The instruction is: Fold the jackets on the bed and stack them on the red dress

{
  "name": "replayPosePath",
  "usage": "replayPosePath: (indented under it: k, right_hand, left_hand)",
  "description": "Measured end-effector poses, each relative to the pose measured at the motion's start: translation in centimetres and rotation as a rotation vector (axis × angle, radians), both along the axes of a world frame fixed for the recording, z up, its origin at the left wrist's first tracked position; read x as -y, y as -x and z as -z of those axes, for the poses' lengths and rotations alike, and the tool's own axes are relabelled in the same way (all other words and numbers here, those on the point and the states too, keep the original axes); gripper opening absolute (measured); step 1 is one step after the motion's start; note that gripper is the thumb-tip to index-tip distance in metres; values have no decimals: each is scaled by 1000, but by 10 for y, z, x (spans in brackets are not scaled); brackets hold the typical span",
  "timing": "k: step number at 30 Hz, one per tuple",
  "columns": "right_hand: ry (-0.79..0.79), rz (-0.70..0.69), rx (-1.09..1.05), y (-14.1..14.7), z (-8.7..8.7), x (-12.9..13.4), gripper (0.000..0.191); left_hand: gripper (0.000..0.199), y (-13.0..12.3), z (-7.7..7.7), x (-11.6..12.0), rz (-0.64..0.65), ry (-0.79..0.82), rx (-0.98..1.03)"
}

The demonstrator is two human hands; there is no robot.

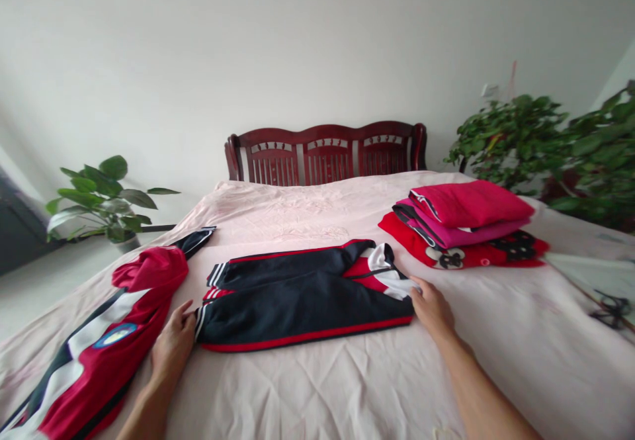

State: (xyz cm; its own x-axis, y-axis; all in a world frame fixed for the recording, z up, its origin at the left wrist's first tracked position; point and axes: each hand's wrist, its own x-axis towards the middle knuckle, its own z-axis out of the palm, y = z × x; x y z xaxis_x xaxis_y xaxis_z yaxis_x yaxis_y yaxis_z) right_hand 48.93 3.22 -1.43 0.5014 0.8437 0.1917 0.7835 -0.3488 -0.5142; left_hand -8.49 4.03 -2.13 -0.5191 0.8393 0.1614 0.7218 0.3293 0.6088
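Observation:
A dark navy track jacket (307, 308) with red piping, a white and red collar area and striped cuffs lies flat on the bed, its sleeves folded in over the body. My left hand (173, 335) is closed on the jacket's left end, by the white-striped cuff. At the opposite end, my right hand (434, 306) pinches the edge near the white collar, thumb on top. To the left sprawls a second jacket (116, 341), red, white and navy with a round blue badge; it lies unfolded, close beside my left forearm.
A stack of folded red and magenta clothes (471, 205) sits on the right of the pink bedsheet (317, 394). Behind stands a dark wooden headboard (325, 152). Potted plants flank the bed, one left (106, 195), others right (516, 135). Dark-framed glasses (611, 308) rest far right.

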Motion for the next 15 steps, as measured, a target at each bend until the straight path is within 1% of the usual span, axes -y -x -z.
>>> replayPosePath:
  k: [5,15]
  right_hand:
    - [2,-23,5,-1,0,0,50]
    - [1,-17,8,-3,2,-1,49]
  left_hand:
    - [49,-1,-2,0,3,-1,-8]
    - [49,-1,-3,1,11,21,7]
